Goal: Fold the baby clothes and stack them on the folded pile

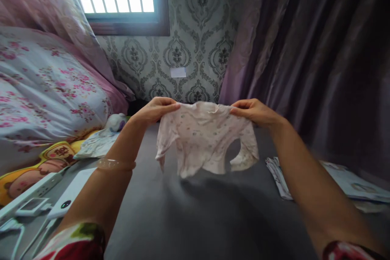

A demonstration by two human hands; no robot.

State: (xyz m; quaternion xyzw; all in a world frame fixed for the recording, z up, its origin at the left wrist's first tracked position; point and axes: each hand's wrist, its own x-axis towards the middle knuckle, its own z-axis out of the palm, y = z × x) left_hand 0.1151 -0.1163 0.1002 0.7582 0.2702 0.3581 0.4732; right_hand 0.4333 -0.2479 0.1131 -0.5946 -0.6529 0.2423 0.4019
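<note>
Left hand (158, 109), right hand (255, 111): each closed in a thumb-and-finger pinch on one shoulder of the shirt (199, 142) | Shirt: hanging between them above the gray sheet (140, 211), apparently gripped wide so the front spreads and sleeves drop | Folded clothes (350, 180): partly behind the right forearm (313, 174), seemingly set aside to stay flat | Patterned wall (201, 61): beyond.

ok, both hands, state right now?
Left hand: closed, holding the small printed shirt by one shoulder.
Right hand: closed, holding the same shirt near its other shoulder.
</note>
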